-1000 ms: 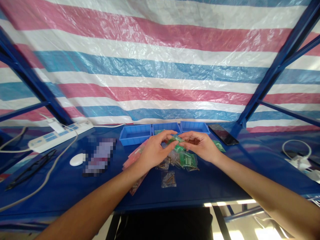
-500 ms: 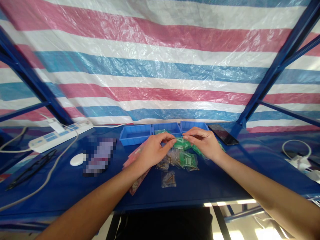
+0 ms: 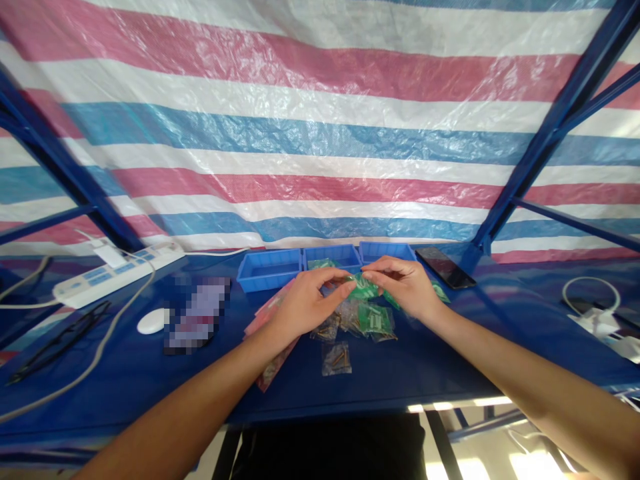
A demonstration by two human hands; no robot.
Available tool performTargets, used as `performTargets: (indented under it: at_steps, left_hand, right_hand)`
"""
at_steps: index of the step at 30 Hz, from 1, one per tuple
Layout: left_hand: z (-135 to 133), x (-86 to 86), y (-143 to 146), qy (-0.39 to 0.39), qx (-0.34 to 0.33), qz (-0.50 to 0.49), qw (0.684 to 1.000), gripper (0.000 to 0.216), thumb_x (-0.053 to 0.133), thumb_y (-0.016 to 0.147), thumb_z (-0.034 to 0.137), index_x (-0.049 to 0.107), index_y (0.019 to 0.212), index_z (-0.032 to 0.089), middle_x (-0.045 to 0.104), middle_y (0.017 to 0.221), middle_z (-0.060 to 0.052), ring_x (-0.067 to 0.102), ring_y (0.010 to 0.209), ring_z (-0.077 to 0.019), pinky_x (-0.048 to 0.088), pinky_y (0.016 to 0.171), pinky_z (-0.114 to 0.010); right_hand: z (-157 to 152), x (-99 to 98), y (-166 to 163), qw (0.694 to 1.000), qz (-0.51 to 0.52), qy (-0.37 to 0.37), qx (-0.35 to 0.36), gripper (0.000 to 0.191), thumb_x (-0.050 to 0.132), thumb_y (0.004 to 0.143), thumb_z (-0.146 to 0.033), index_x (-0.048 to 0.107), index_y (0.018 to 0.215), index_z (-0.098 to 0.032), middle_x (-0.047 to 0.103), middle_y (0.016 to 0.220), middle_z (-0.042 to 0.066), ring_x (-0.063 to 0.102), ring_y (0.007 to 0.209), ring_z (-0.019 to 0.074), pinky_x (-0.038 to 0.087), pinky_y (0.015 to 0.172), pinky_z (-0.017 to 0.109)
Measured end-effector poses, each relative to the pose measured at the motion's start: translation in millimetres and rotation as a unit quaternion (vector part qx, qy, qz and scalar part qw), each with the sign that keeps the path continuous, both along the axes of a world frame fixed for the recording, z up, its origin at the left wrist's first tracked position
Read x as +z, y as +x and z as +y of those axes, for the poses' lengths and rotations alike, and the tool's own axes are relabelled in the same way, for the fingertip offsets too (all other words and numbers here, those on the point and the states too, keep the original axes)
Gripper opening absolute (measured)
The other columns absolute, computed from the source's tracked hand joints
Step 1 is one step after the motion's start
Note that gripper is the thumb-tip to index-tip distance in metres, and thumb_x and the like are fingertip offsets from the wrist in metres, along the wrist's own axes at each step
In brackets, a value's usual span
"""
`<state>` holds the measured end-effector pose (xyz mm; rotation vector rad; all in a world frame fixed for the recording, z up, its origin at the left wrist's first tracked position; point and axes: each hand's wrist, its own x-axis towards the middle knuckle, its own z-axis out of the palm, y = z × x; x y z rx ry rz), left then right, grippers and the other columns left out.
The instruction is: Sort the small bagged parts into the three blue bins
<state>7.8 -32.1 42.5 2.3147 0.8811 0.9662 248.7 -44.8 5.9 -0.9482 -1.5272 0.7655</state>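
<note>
Two bare hands meet over a heap of small packets on the blue worktop [image 3: 440, 373]. The left hand [image 3: 310, 300] pinches a green packet [image 3: 364, 289] by its far edge, thumb and forefinger clamped on it. The right hand [image 3: 406, 285] reaches the same packet from the right, its fingertips drawn together at the far edge, close to the left fingertips. The packet is between the hands, just nearer than the middle blue tray [image 3: 340, 257].

Below it, on the near side, lie another green packet [image 3: 377, 321] and several clear packets [image 3: 326, 328] with small brass-coloured pieces. One clear packet [image 3: 337, 359] lies nearest, apart from the heap. Pink packets [image 3: 267, 312] spread to the left, partly under the left forearm.

A left blue tray [image 3: 270, 270] and a right blue tray [image 3: 375, 251] flank the middle one, which has something green inside. A dark phone [image 3: 447, 268] lies to the far right of the trays. On the left are a white oval object [image 3: 153, 321], a pair of glasses [image 3: 57, 343] and a white power strip [image 3: 120, 273].
</note>
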Motion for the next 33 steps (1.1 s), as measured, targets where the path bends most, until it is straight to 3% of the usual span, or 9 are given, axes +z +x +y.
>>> performTargets:
  at_steps: [4,7,13,16,19,22,25,28,33]
  left_hand:
    - [-2.1,1.4,1.2,-0.003,0.002,0.01,1.0,0.026,0.063,0.104,0.041,0.079,0.097,0.021,0.08,0.091,-0.001,0.072,0.08,-0.0181,0.054,0.074,-0.028]
    - [-0.4,0.2,0.5,0.001,0.013,-0.001,1.0,0.027,0.061,0.105,0.04,0.077,0.096,0.02,0.077,0.088,-0.001,0.07,0.08,-0.0181,0.052,0.074,-0.028]
    - [4.6,-9.2,-0.1,-0.004,0.013,-0.05,0.999,0.031,0.065,0.103,0.04,0.07,0.128,0.022,0.077,0.118,-0.008,0.074,0.101,-0.0228,0.061,0.086,-0.034]
    - [2.0,-9.0,-0.9,0.086,0.018,-0.034,0.996,0.04,0.068,0.102,0.036,0.065,0.14,0.026,0.067,0.141,-0.012,0.068,0.123,-0.0262,0.059,0.103,-0.042]
    - [0.1,-7.0,-2.3,0.192,-0.03,0.039,0.98,0.041,0.072,0.1,0.036,0.067,0.139,0.027,0.062,0.149,-0.011,0.056,0.141,-0.0297,0.046,0.122,-0.049]
    - [2.2,-7.4,-3.4,0.231,-0.044,0.06,0.97,0.036,0.068,0.102,0.029,0.069,0.137,0.027,0.068,0.142,-0.01,0.058,0.139,-0.0285,0.046,0.122,-0.05]
    - [5.2,-8.1,-4.1,0.205,-0.027,0.018,0.978,0.024,0.062,0.105,0.025,0.074,0.126,0.025,0.075,0.128,-0.009,0.067,0.126,-0.0254,0.053,0.113,-0.045]
    - [5.5,-7.2,-3.7,0.129,0.006,-0.025,0.991,0.022,0.064,0.105,0.033,0.075,0.12,0.022,0.078,0.115,-0.009,0.074,0.104,-0.0226,0.059,0.099,-0.038]
    - [3.0,-7.6,-0.4,-0.001,0.004,-0.059,0.998,0.045,0.07,0.102,0.04,0.063,0.143,0.024,0.079,0.104,-0.005,0.076,0.092,-0.0203,0.062,0.085,-0.032]
  right_hand:
    - [0.0,-0.1,0.7,1.0,0.01,-0.011,0.016,0.028,0.087,0.085,-0.048,0.085,0.1,-0.024,0.077,0.092,0.005,0.064,0.066,0.0165,0.057,0.06,0.032]
    - [0.8,-1.0,-0.6,0.998,0.025,-0.039,0.052,0.036,0.09,0.083,-0.047,0.081,0.11,-0.025,0.079,0.095,0.005,0.068,0.072,0.0176,0.058,0.064,0.031]
    - [2.0,-2.5,-2.9,0.991,0.053,-0.073,0.104,0.04,0.09,0.081,-0.046,0.071,0.109,-0.024,0.077,0.093,0.002,0.069,0.073,0.016,0.059,0.065,0.029]
    - [2.4,-1.1,-1.5,0.989,0.073,-0.081,0.102,0.048,0.09,0.082,-0.046,0.067,0.119,-0.026,0.072,0.087,-0.002,0.067,0.066,0.0145,0.059,0.062,0.029]
    - [2.2,1.7,0.0,0.981,0.111,-0.104,0.12,0.059,0.091,0.082,-0.044,0.063,0.131,-0.029,0.07,0.084,-0.005,0.07,0.062,0.0144,0.06,0.062,0.029]
    - [0.5,4.9,0.1,0.97,0.142,-0.145,0.134,0.047,0.092,0.081,-0.043,0.071,0.118,-0.025,0.073,0.085,-0.002,0.073,0.065,0.0157,0.06,0.06,0.028]
    - [-2.9,7.8,-0.1,0.955,0.148,-0.203,0.16,0.039,0.087,0.085,-0.052,0.075,0.102,-0.019,0.076,0.085,0.004,0.073,0.067,0.0167,0.057,0.056,0.026]
    - [-5.9,9.2,0.4,0.946,0.128,-0.228,0.191,0.051,0.07,0.095,-0.067,0.073,0.087,-0.016,0.074,0.076,0.006,0.064,0.056,0.0134,0.047,0.047,0.023]
    - [-4.4,6.3,0.9,0.963,0.094,-0.187,0.167,0.039,0.081,0.091,-0.056,0.068,0.085,-0.019,0.062,0.058,-0.004,0.044,0.043,0.0071,0.029,0.041,0.021]
